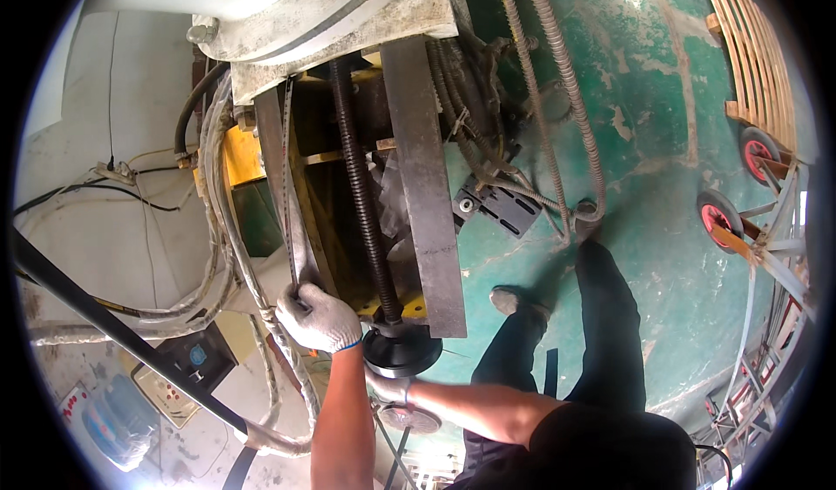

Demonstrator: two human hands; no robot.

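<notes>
My left hand (pixel 319 318), in a white glove, is clamped with thumb and fingers together on the lower end of a thin strip (pixel 286 159) with evenly spaced marks, and what I judge any move turns on is that the strip runs straight away from this grip, its long axis pointing up the view toward the pale machine casting (pixel 348 20) and leaning only slightly to the left at the top. It hangs beside the threaded rod (pixel 355 168), left of it and roughly in line with it, so I read a pull or a slide as going along that shared direction rather than across it. The left hand is clearly the nearer one; my right hand (pixel 389 386) sits lower and further right, partly hidden below the round black handwheel (pixel 401 351) at the rod's end, and I cannot tell whether its fingers are apart, together or touching that wheel. Counting, I have two gloved hands, one strip, one threaded rod, one handwheel, two flat steel bars (pixel 427 194) flanking the rod, two ribbed hoses (pixel 560 55) at upper right, one slotted black plate (pixel 509 207) on the green floor (pixel 644 72), one wooden pallet (pixel 753 46) and two red-hubbed tyres (pixel 719 220)
</notes>
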